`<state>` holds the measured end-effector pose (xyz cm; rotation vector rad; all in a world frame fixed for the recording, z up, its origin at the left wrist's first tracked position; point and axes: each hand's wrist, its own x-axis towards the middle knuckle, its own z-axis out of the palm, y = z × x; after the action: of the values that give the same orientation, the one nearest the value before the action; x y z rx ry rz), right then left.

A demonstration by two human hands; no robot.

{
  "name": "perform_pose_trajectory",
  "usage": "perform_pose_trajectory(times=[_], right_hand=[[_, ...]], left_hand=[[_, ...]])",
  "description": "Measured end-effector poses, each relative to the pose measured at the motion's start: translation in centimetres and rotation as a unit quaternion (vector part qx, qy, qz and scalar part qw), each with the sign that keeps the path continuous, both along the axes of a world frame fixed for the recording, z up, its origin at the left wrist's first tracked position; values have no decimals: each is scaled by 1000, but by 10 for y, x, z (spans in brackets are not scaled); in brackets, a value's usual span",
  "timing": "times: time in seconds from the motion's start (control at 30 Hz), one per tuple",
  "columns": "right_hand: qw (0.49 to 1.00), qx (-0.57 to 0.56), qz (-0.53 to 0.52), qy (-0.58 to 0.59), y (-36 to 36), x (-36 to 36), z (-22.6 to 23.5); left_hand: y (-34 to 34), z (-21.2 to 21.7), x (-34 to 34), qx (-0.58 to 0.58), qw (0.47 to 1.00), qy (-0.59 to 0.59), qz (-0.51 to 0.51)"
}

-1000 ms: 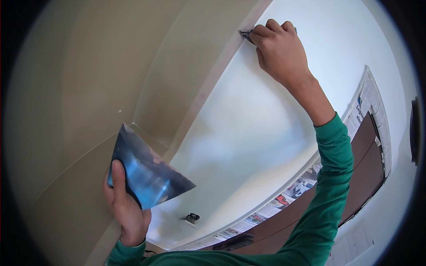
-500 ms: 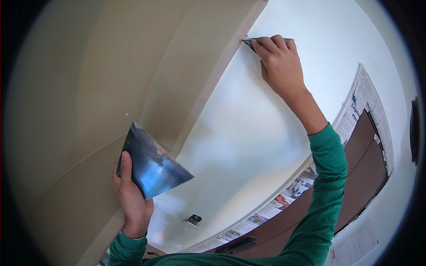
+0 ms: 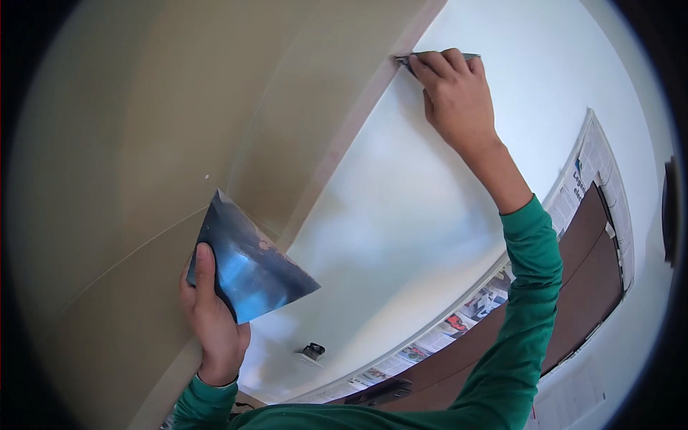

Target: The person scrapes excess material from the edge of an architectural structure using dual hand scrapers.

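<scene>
My left hand [image 3: 217, 319] grips a broad, shiny metal putty blade [image 3: 247, 261], thumb lying on its face. Pinkish filler clings along the blade's far edge. Higher up on the right, my right hand [image 3: 459, 97] is closed round a second, mostly hidden thin scraper [image 3: 471, 56]. The scraper's left corner meets the pinkish filler strip [image 3: 344, 140] that runs along the join between the beige surface and the white wall. The fingers cover most of that scraper, so its full shape cannot be seen.
The white wall [image 3: 401, 186] spans the middle. A brown door [image 3: 595, 265] edged with newspaper masking [image 3: 476, 304] stands at right. A small dark fitting [image 3: 313, 351] projects from the wall low down. The beige surface [image 3: 143, 143] fills the left, and a dark object [image 3: 669, 211] sits at far right.
My right hand and its scraper have shifted slightly up and to the right in the picture, still at the strip. My left hand holds the putty blade almost unmoved.
</scene>
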<state>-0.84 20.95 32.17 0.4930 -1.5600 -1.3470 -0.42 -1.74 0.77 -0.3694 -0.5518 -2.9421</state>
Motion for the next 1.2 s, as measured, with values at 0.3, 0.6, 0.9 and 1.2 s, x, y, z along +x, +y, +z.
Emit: perform_pose_trajectory(times=[0.3, 0.6, 0.9, 1.2], right_hand=[[997, 10, -45, -54, 6, -9, -31], [1000, 9, -5, -5, -1, -1, -16], [996, -18, -6, -83, 0, 12, -49], [866, -35, 376, -327, -34, 85, -170]], left_hand=[[-3, 7, 7, 6, 1000, -25, 17], [-1, 7, 2, 17, 999, -16, 35], [3, 5, 3, 15, 1000, 4, -6], [11, 11, 20, 44, 961, 3, -273]])
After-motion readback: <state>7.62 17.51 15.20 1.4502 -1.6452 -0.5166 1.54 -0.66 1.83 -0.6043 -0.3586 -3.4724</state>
